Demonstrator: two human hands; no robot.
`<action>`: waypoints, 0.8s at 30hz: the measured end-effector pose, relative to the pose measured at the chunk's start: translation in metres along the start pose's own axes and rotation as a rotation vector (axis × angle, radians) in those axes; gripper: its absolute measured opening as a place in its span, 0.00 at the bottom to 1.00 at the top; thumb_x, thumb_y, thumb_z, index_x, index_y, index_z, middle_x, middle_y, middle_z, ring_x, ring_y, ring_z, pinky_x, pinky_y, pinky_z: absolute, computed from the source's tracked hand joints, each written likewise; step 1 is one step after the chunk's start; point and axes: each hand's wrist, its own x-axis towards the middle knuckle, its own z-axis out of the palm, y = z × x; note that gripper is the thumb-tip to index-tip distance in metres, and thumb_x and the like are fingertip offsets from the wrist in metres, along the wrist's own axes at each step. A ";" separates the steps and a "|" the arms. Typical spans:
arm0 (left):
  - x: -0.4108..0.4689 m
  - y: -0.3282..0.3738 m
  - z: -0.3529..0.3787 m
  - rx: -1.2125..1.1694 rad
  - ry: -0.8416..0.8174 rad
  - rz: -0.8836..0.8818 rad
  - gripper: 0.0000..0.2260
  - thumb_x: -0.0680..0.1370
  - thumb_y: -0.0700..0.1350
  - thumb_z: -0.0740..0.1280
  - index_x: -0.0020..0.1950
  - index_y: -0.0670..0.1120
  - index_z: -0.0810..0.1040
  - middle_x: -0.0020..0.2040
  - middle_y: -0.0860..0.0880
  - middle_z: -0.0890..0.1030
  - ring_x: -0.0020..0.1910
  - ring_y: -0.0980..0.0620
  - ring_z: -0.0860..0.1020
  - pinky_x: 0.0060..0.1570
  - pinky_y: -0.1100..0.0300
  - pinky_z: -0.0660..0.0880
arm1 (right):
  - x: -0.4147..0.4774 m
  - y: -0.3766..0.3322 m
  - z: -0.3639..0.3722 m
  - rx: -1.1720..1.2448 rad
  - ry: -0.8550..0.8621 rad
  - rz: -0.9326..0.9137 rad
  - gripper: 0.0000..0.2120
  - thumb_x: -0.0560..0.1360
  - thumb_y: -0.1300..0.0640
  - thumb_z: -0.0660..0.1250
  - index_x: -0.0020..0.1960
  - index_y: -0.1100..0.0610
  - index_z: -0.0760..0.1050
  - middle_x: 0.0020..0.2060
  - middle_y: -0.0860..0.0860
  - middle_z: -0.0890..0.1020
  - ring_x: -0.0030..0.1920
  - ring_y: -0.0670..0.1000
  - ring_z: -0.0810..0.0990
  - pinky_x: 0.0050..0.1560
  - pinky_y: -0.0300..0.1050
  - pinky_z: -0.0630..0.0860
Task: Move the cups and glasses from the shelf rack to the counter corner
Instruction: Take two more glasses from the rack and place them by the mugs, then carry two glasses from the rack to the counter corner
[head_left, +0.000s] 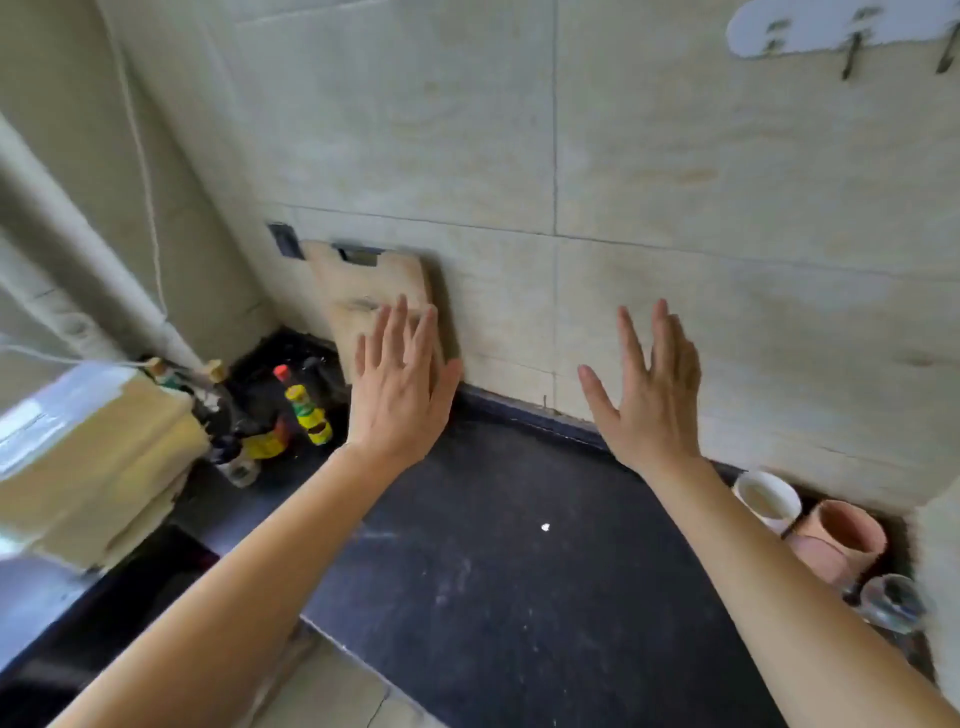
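My left hand (400, 384) and my right hand (644, 389) are both raised above the dark counter (498, 561), fingers spread, holding nothing. At the right edge of the counter, against the wall, stand a white cup (766, 500), a pink cup (844, 535) and a clear glass (891, 603). My right forearm passes just left of these cups. No shelf rack is in view.
A wooden cutting board (363, 296) leans on the tiled wall behind my left hand. Several sauce bottles (306, 410) crowd the left counter corner. A wrapped yellowish box (88, 457) stands at the left. A hook strip (841, 31) hangs top right.
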 end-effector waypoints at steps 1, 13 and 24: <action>-0.016 -0.025 -0.017 0.050 0.008 -0.066 0.28 0.83 0.57 0.57 0.80 0.46 0.60 0.80 0.38 0.58 0.78 0.37 0.56 0.74 0.37 0.57 | 0.002 -0.030 0.015 0.056 -0.032 -0.052 0.35 0.82 0.37 0.54 0.83 0.54 0.52 0.81 0.63 0.49 0.80 0.66 0.52 0.77 0.66 0.53; -0.285 -0.262 -0.255 0.441 0.312 -0.702 0.28 0.82 0.56 0.59 0.79 0.44 0.63 0.79 0.37 0.59 0.78 0.37 0.57 0.72 0.36 0.58 | -0.085 -0.464 0.106 0.522 -0.213 -0.777 0.37 0.79 0.40 0.61 0.83 0.51 0.53 0.81 0.62 0.53 0.80 0.65 0.54 0.76 0.67 0.54; -0.515 -0.405 -0.446 0.720 0.361 -1.101 0.31 0.81 0.61 0.53 0.80 0.47 0.57 0.81 0.40 0.53 0.80 0.40 0.51 0.74 0.36 0.53 | -0.265 -0.805 0.113 0.756 -0.330 -1.191 0.35 0.79 0.41 0.63 0.81 0.54 0.59 0.81 0.61 0.54 0.79 0.64 0.56 0.76 0.66 0.54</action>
